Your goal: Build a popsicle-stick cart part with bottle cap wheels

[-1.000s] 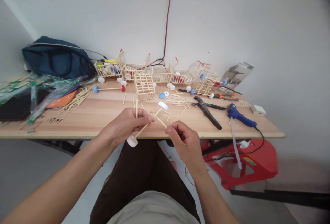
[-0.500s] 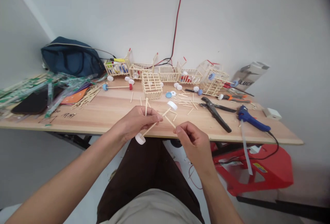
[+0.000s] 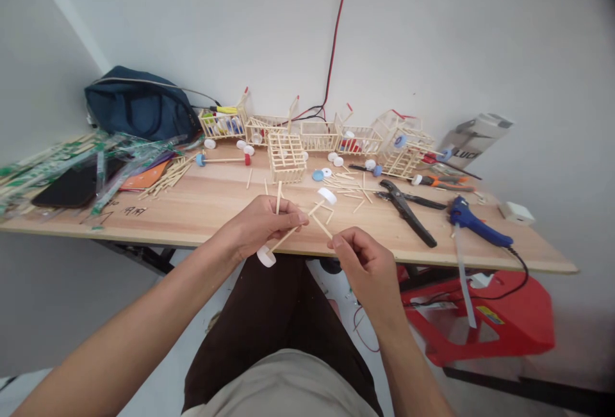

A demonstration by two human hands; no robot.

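My left hand [image 3: 262, 225] is closed round a wooden stick axle [image 3: 293, 231] that has a white bottle cap [image 3: 266, 256] at its near end and another white cap [image 3: 327, 196] at its far end; a second short stick stands up between the fingers. My right hand [image 3: 362, 263] pinches the near end of a thin wooden stick [image 3: 321, 226] that meets the axle. Both hands hover at the front edge of the wooden table [image 3: 202, 212].
Several stick-built cages [image 3: 287, 157] and loose caps line the back of the table. Black pliers [image 3: 406, 212] and a blue glue gun [image 3: 473, 225] lie at the right. A dark blue bag [image 3: 139, 109] and plastic packets are at the left. A red stool [image 3: 485, 327] stands below.
The view has shifted, so the table and hands sit further right in the picture. Both hands keep the same grip on the sticks.
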